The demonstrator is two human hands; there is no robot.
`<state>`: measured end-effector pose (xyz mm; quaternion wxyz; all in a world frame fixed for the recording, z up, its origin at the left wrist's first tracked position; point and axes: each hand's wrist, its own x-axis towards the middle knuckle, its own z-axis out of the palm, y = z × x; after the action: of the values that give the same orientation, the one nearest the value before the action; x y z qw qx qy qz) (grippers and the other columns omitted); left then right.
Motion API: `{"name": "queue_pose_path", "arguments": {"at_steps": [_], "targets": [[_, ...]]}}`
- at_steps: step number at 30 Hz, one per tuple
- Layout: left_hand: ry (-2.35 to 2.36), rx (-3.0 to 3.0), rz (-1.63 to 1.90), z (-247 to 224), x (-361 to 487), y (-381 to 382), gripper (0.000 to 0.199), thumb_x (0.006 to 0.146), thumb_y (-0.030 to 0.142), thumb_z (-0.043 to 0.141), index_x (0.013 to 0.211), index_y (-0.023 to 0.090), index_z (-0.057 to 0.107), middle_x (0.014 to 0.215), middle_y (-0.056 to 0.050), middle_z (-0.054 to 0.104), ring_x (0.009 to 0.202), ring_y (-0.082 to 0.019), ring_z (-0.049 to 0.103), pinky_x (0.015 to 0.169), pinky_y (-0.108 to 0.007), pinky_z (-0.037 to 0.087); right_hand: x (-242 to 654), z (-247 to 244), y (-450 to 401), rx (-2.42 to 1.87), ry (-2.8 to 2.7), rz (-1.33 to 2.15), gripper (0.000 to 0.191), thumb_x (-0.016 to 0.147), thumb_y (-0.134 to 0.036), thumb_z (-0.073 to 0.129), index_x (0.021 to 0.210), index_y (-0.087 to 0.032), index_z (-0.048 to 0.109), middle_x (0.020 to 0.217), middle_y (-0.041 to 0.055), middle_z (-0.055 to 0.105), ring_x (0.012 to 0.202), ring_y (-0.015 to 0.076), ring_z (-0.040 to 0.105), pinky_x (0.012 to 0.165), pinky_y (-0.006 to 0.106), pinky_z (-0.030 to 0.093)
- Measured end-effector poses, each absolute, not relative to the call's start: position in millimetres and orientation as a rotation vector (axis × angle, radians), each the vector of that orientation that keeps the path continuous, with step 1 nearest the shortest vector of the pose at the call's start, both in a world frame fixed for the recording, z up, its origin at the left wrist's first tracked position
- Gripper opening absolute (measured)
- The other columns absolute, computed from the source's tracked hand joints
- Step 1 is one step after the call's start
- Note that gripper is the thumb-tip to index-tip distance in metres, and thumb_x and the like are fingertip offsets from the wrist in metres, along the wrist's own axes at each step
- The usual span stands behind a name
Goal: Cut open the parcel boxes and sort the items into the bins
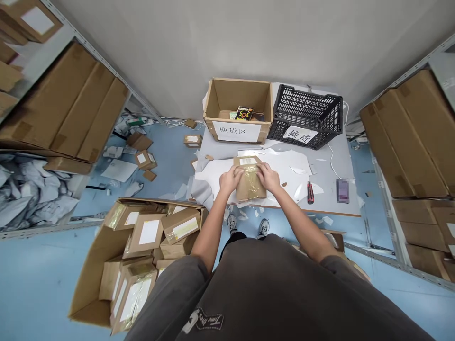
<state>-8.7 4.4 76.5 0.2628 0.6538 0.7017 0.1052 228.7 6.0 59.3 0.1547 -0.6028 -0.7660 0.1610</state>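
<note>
A small brown cardboard box [250, 186] with shiny tape and a white label on its far part rests at the front edge of the white table [334, 166]. My left hand [231, 180] grips its left side, fingers bent over the top. On the right side my right hand [268, 177] holds the box in the same way, with its fingertips near the taped upper part. White paper lies under and behind the box. A red and black utility knife [310, 193] lies to the right of it.
Behind stand an open carton [236, 131] with small items and a black crate [305, 116]. A purple phone-like object [343, 191] lies at the table's right. A large carton of parcels [88, 279] stands at lower left. Shelves flank both sides.
</note>
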Motion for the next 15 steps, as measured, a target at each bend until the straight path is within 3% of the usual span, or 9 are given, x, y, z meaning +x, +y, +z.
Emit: {"name": "queue_pose_path", "arguments": {"at_steps": [2, 4, 7, 9, 10, 12, 15], "targets": [[1.956, 1.694, 0.294, 79.7, -3.8, 26.1, 0.06, 0.111, 0.063, 0.048, 0.158, 0.028, 0.06, 0.123, -0.014, 0.083, 0.119, -0.037, 0.077, 0.104, -0.044, 0.055, 224.1, 63.2, 30.2, -1.764, -2.184, 0.488, 0.051, 0.111, -0.037, 0.049, 0.16, -0.025, 0.057, 0.159, 0.0147, 0.059, 0.119, 0.0343, 0.072, 0.098, 0.048, 0.064], [1.968, 1.595, 0.358, 75.3, 0.8, 42.2, 0.066, 0.113, 0.058, 0.045, 0.168, 0.021, 0.049, 0.138, -0.02, 0.077, 0.127, -0.039, 0.074, 0.109, -0.047, 0.053, 216.9, 59.3, 48.9, -1.795, -2.148, 0.544, 0.054, 0.111, -0.035, 0.047, 0.164, -0.025, 0.054, 0.165, 0.0155, 0.053, 0.119, 0.0359, 0.072, 0.1, 0.051, 0.064], [1.865, 1.635, 0.511, 64.0, -0.6, 46.0, 0.075, 0.112, 0.053, 0.049, 0.177, 0.022, 0.03, 0.176, -0.02, 0.042, 0.146, -0.039, 0.061, 0.118, -0.049, 0.05, 208.7, 49.2, 58.2, -1.806, -2.075, 0.596, 0.058, 0.112, -0.036, 0.042, 0.169, -0.026, 0.049, 0.179, 0.0139, 0.037, 0.128, 0.0392, 0.069, 0.106, 0.056, 0.061], [1.753, 1.812, 0.552, 58.1, -8.5, 35.1, 0.077, 0.108, 0.052, 0.059, 0.176, 0.027, 0.034, 0.187, -0.014, 0.017, 0.158, -0.04, 0.048, 0.124, -0.05, 0.046, 210.0, 44.9, 50.7, -1.763, -2.078, 0.597, 0.06, 0.113, -0.04, 0.043, 0.171, -0.025, 0.046, 0.185, 0.0115, 0.024, 0.141, 0.0417, 0.061, 0.111, 0.059, 0.058], [1.691, 1.914, 0.532, 55.8, -13.6, 27.3, 0.077, 0.105, 0.052, 0.065, 0.174, 0.028, 0.04, 0.188, -0.011, 0.012, 0.162, -0.041, 0.041, 0.127, -0.051, 0.043, 212.9, 43.5, 43.7, -1.724, -2.106, 0.598, 0.061, 0.112, -0.042, 0.046, 0.171, -0.026, 0.045, 0.186, 0.0101, 0.02, 0.148, 0.0423, 0.055, 0.115, 0.06, 0.056], [1.561, 2.078, 0.412, 51.7, -22.7, 10.9, 0.081, 0.097, 0.053, 0.078, 0.169, 0.029, 0.05, 0.188, -0.009, 0.014, 0.168, -0.044, 0.027, 0.131, -0.055, 0.038, 221.6, 41.3, 26.2, -1.634, -2.2, 0.62, 0.066, 0.109, -0.046, 0.056, 0.172, -0.028, 0.045, 0.187, 0.0077, 0.016, 0.16, 0.0421, 0.041, 0.122, 0.061, 0.051], [1.469, 2.191, 0.219, 44.5, -27.9, -6.0, 0.089, 0.092, 0.045, 0.087, 0.17, 0.029, 0.048, 0.187, -0.011, 0.016, 0.171, -0.048, 0.013, 0.13, -0.062, 0.038, 233.6, 35.8, 2.6, -1.56, -2.357, 0.699, 0.079, 0.099, -0.044, 0.074, 0.172, -0.029, 0.046, 0.187, 0.0074, 0.018, 0.169, 0.0433, 0.024, 0.128, 0.063, 0.043]]}}
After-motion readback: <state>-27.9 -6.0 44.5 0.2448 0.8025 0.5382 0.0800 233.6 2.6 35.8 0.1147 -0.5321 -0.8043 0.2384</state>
